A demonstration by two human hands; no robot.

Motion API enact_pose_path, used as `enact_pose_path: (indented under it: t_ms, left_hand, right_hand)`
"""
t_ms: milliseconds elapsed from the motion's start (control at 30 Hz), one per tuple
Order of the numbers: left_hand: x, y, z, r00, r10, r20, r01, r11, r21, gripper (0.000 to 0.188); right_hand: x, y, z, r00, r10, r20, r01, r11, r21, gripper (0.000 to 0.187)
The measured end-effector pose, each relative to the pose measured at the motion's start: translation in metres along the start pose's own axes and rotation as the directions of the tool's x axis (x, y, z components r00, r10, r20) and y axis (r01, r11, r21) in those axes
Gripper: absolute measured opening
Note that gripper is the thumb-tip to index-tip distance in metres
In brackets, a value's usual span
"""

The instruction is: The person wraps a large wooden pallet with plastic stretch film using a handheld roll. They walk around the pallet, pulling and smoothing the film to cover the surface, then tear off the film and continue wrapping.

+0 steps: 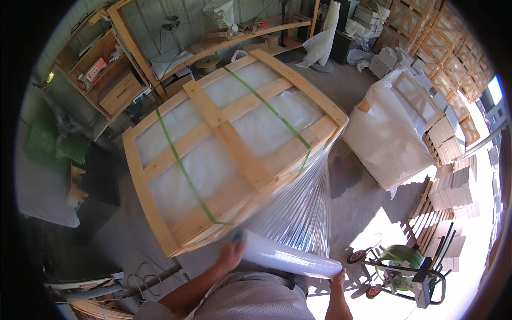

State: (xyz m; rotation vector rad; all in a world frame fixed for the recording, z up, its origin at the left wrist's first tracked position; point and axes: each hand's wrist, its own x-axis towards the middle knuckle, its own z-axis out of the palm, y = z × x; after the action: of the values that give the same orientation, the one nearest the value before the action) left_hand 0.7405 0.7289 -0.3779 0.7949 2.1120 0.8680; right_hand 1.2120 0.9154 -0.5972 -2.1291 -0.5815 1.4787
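Observation:
A thick roll of clear stretch film lies across in front of my body, tilted a little down to the right. My left hand is closed round its left end, and my right hand grips the right end. From the roll, a gathered fan of stretched film runs up to the near right corner of a large wooden crate. The crate has a slatted top over white wrapped contents. Two green straps cross it.
A strapping cart with red wheels and a green coil stands at the lower right. Beyond it are pallets and stacked white blocks. A white-wrapped load stands right of the crate. Wooden shelves and a workbench line the back.

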Motion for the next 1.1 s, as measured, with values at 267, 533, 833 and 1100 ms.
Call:
enact_pose_path:
  t_ms: [267,533,833,1100]
  left_hand:
    - [-0.051,-0.076,-0.109,1.000,0.017,-0.010,-0.015,0.993,0.117,0.045]
    - [-0.116,-0.142,-0.139,0.990,0.128,0.066,-0.135,0.983,0.126,0.041]
    - [-0.182,-0.237,-0.199,0.983,-0.069,0.168,0.046,0.990,0.135,0.033]
    - [-0.160,-0.274,-0.273,0.970,-0.108,0.220,0.006,0.908,0.420,0.038]
  right_hand:
    - [-0.122,0.157,0.034,0.984,0.181,-0.003,-0.180,0.982,0.054,0.062]
    - [-0.187,0.256,0.021,0.999,0.038,0.013,-0.039,0.996,0.086,0.073]
    - [-0.255,0.450,0.059,0.969,0.229,-0.095,-0.228,0.973,0.020,0.072]
    - [-0.330,0.505,0.153,0.976,0.169,-0.138,-0.153,0.981,0.123,0.074]
